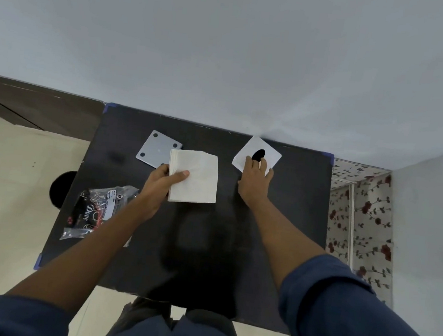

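Observation:
My left hand [162, 182] holds a folded white paper napkin [196, 177] by its left edge, thumb on top, above the middle of the black table [194, 246]. My right hand [254, 180] reaches to a white square card [268, 152] at the far right. Its fingertips touch the card's near edge beside a small black oval object [258, 154] lying on the card. Whether the fingers pinch anything I cannot tell.
A grey square plate [154, 147] with black dots at its corners lies far left of the napkin, partly under it. A dark Dove wrapper [97, 210] lies at the table's left edge. A wall runs close behind the table, and a flowered curtain [361, 224] hangs at the right.

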